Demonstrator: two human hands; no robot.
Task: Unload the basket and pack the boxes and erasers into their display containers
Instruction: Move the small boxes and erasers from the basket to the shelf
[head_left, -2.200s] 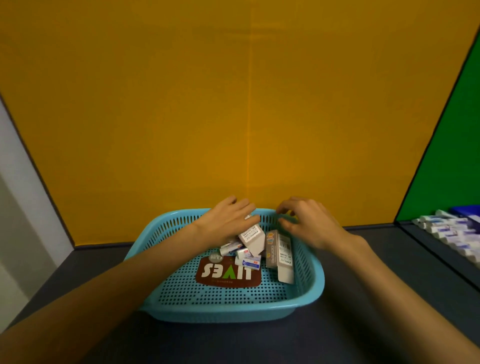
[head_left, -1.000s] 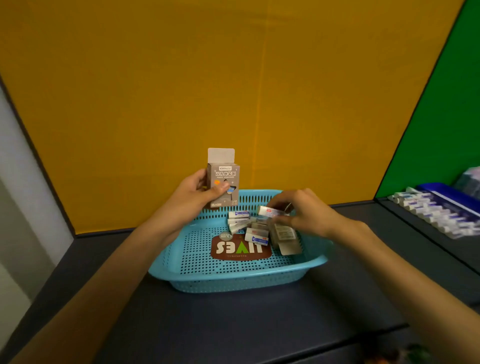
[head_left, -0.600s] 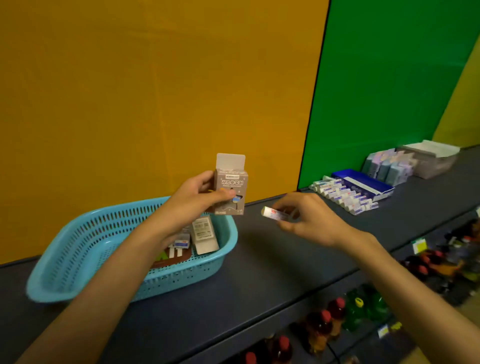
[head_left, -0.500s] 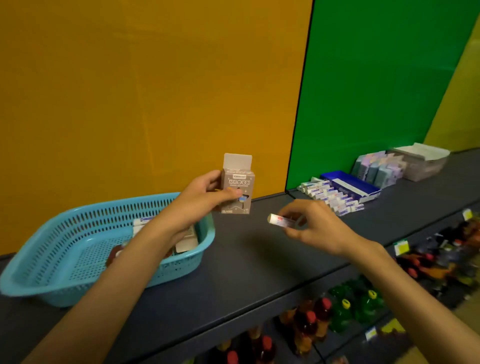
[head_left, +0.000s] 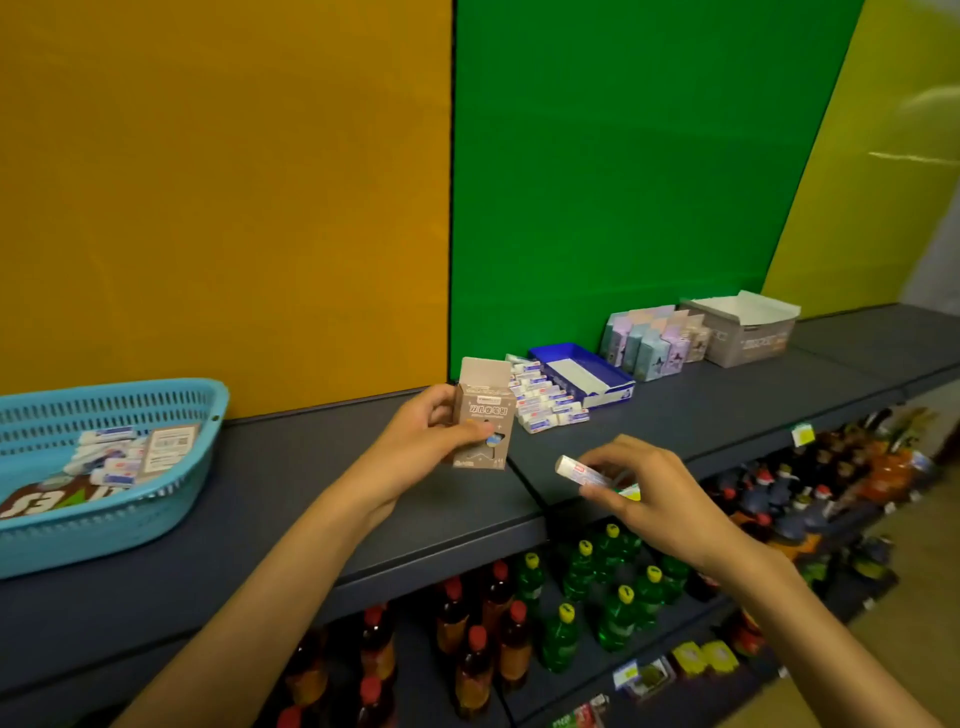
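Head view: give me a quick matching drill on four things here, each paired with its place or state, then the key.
Things:
1. brown box
2. eraser
3. blue tray
4. basket

Places or states:
A. on the shelf far left, erasers inside
B. gripped upright by the left hand
C. on the shelf below the green panel
D. pinched by the right hand

Pairs: 1-B, 2-D, 3-C, 4-A

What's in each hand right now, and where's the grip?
Left hand holds a brown box upright, gripping its left side with the thumb across the front. Right hand pinches an eraser at its right end; the left end sticks out free.
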